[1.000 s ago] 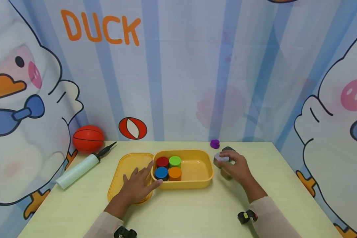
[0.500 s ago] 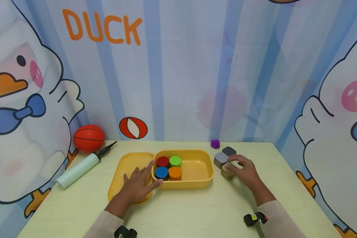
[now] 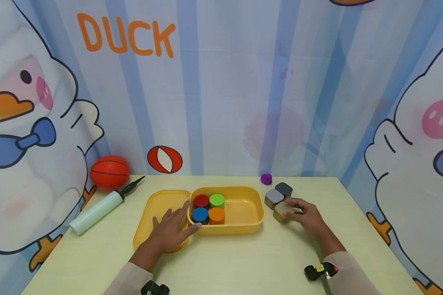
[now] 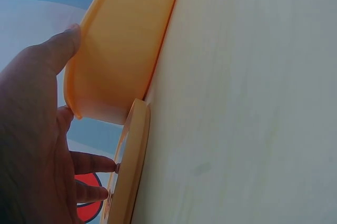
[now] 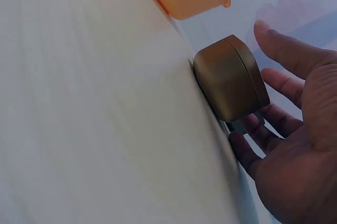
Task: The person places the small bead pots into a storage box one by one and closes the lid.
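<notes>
Right hand (image 3: 310, 217) has shifted beside the gold box (image 3: 279, 213), fingers loose; left hand (image 3: 170, 232) splayed. Probably light, stiff: pinch its sides.

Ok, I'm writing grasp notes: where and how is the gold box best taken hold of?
Probably pinch the gold box by its side walls, below the upper seam, coming from the person's right: the grey box stands close by its far-left side, while its right side faces the right hand.
</notes>
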Available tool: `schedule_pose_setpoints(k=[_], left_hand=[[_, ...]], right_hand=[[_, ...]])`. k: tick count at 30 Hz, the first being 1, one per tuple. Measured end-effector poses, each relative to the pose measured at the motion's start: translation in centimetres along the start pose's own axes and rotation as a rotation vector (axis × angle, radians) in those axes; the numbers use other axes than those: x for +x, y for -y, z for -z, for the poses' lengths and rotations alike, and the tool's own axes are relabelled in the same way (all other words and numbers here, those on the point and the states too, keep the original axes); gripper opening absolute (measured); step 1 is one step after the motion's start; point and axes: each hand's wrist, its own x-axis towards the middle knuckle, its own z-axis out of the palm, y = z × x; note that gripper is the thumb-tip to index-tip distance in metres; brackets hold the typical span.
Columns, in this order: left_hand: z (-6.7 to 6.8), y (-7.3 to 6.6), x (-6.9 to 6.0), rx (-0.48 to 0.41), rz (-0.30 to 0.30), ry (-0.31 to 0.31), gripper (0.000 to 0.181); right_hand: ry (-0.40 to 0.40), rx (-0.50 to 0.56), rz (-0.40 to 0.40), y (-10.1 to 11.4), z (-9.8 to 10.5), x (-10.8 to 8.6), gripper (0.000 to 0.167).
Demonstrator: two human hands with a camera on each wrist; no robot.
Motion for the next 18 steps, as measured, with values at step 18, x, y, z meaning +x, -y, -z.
schedule_pose_setpoints(k=[18], left_hand=[[0.15, -0.18, -0.21, -0.011, -0.002, 0.002, 0.095]], right_hand=[[0.062, 0.033, -0.082, -0.87, -0.05, -0.22, 0.064]])
